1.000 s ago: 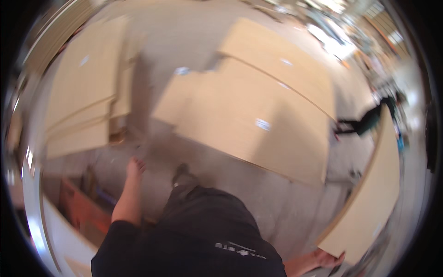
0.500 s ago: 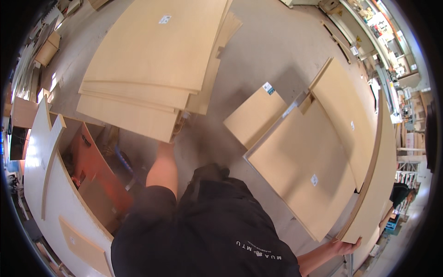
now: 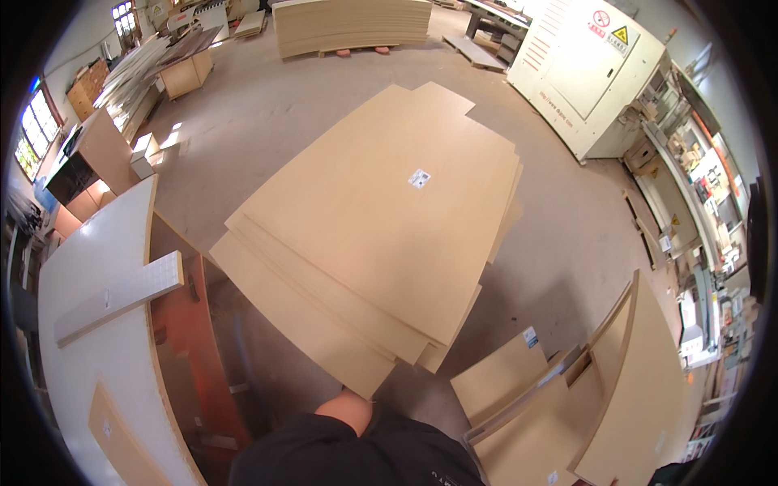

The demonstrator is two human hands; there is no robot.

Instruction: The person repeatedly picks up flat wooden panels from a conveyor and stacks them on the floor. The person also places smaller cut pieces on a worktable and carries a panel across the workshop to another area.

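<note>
My left forearm (image 3: 347, 410) reaches out from a black sleeve to the near corner of a stack of pale wood-coloured panels (image 3: 365, 219). The panels hide my left hand, so its fingers and grip do not show. The stack's sheets are fanned unevenly, and the top one bears a small white label (image 3: 418, 178). My right hand is outside the picture. At the lower right a long panel (image 3: 640, 389) stands tilted on edge, its lower end near the picture's bottom rim.
Smaller panels (image 3: 501, 373) sit at the lower right. On the left are a white board (image 3: 105, 283) with a strip (image 3: 121, 298) across it and an orange panel (image 3: 190, 340). A white machine cabinet (image 3: 579, 73) and a large board stack (image 3: 352, 28) stand farther off.
The view has tipped up and turned left, so the panels appear lower and farther right. My right hand, earlier holding the long panel's lower end, has left the picture.
</note>
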